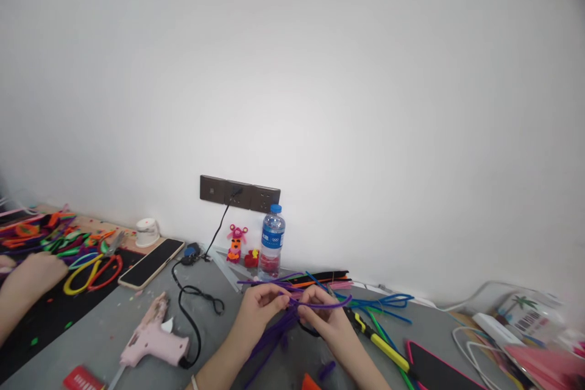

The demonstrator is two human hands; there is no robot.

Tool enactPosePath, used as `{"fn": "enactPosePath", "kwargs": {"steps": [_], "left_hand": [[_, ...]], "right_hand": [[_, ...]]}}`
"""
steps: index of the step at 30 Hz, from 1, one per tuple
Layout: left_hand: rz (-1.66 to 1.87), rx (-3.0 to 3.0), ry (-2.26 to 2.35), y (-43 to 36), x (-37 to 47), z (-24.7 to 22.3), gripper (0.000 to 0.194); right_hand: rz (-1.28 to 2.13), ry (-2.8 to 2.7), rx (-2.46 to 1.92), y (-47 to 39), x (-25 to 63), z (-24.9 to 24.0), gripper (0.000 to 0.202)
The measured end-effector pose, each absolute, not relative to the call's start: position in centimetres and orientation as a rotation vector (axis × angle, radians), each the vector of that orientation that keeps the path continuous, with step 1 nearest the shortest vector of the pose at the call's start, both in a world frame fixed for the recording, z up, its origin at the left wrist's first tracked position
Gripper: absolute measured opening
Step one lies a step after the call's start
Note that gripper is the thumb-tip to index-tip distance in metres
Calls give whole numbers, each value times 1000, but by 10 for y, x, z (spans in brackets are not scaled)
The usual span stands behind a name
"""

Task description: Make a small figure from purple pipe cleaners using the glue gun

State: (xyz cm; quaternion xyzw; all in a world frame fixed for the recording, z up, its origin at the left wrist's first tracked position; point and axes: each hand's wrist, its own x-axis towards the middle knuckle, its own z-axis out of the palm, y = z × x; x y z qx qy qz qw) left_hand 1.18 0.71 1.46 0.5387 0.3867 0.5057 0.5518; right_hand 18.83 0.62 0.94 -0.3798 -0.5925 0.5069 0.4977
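Observation:
Both of my hands meet over the grey table, pinching a purple pipe cleaner (pixel 340 303) between them. My left hand (pixel 262 311) has its thumb and forefinger closed on one part of it. A short way to the right, my right hand (pixel 322 311) grips it too, and its free end sticks out beyond the fingers. Below the hands lie more purple pipe cleaners (pixel 269 341). Behind them stands a water bottle (pixel 273 244) with a blue cap, beside a small pink and orange figure (pixel 235 244).
A pink glue gun (pixel 155 341) with a black cord lies left, near a phone (pixel 152 263) and scissors (pixel 94 274). Another person's hand (pixel 39 274) is at far left. A yellow-black cutter (pixel 384 344) and a pink-edged phone (pixel 439 368) lie right.

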Motion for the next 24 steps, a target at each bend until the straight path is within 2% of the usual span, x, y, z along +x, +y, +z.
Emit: {"fn": "enactPosePath", "kwargs": {"steps": [6, 11, 18, 24], "left_hand": [[1170, 1183, 877, 7, 11, 18, 36], [1129, 1036, 752, 5, 13, 19, 30], [970, 895, 511, 0, 15, 17, 29], [966, 883, 511, -2, 16, 19, 27]], "right_hand": [[1214, -1476, -909, 1, 191, 19, 28], [1228, -1482, -885, -3, 191, 23, 27], [1475, -1440, -714, -8, 190, 20, 28], [1614, -1365, -672, -12, 188, 23, 30]]}}
